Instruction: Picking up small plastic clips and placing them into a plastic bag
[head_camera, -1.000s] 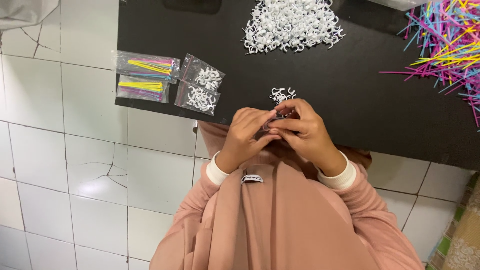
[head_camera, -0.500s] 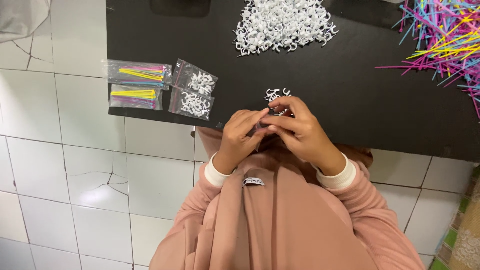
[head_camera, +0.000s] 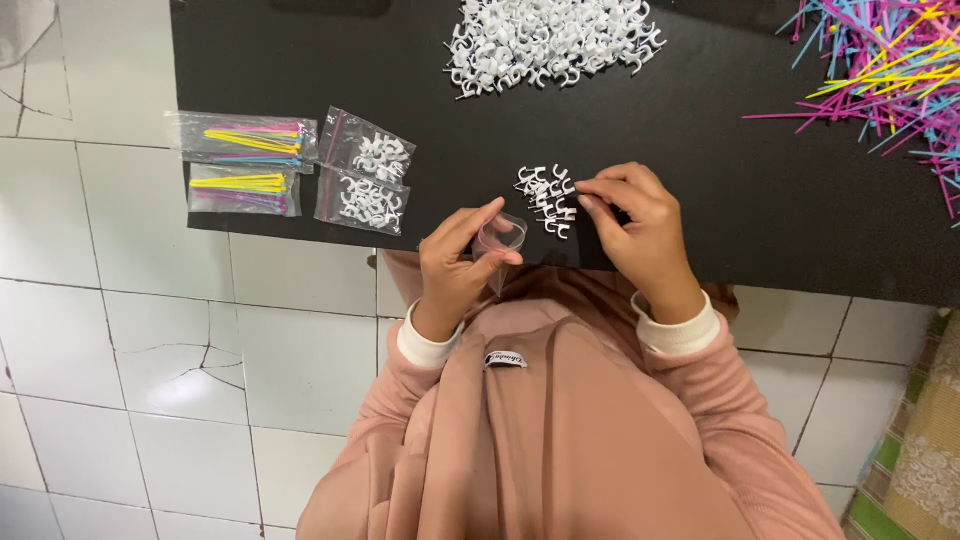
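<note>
Left hand (head_camera: 455, 268): I see its fingers pinched on a small clear bag (head_camera: 499, 237), mouth held open, at the black mat's (head_camera: 700, 180) near edge;
Right hand (head_camera: 637, 223): fingertips closing on the small clip pile (head_camera: 547, 197), just beside the bag

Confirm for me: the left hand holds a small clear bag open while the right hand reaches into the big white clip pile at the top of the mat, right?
Not quite. In the head view the right hand touches the small cluster of white clips beside it, not the big pile. The left hand does hold the clear bag open.

Home floor workspace: white tiles (head_camera: 200, 350), black mat (head_camera: 700, 200), packing piles.
</note>
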